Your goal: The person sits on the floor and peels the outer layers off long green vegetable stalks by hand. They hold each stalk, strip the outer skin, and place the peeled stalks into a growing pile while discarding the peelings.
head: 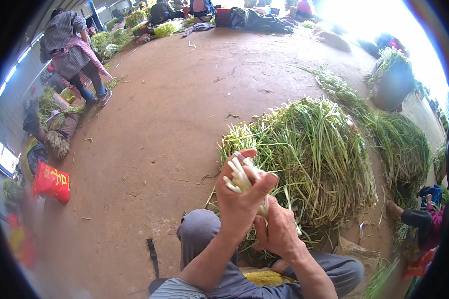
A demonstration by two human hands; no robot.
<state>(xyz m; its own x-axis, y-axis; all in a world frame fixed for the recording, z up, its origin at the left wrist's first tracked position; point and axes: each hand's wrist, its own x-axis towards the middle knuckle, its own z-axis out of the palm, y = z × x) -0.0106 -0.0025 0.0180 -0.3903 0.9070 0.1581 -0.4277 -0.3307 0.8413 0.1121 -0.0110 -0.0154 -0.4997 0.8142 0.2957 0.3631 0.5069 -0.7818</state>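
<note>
My left hand (239,198) is closed around a small bunch of white-stemmed greens (241,177), its thumb and fingers about the pale ends, which point up and to the left. Just below, my right hand (280,228) grips the lower part of the same bunch, with white stems showing between the two hands. A pale strip lies over the fingers of my left hand. Beyond my hands, to the right, is a large heap of long green leafy stalks with pale, dry-looking roots (307,160). Both hands are above my lap.
Further heaps of greens (400,145) lie to the right. A person in a checked top (67,45) stands at the upper left, near tied bundles (58,142). A red printed bag (52,182) is at the left. A seated person's leg (411,216) shows at the right; more people sit at the back.
</note>
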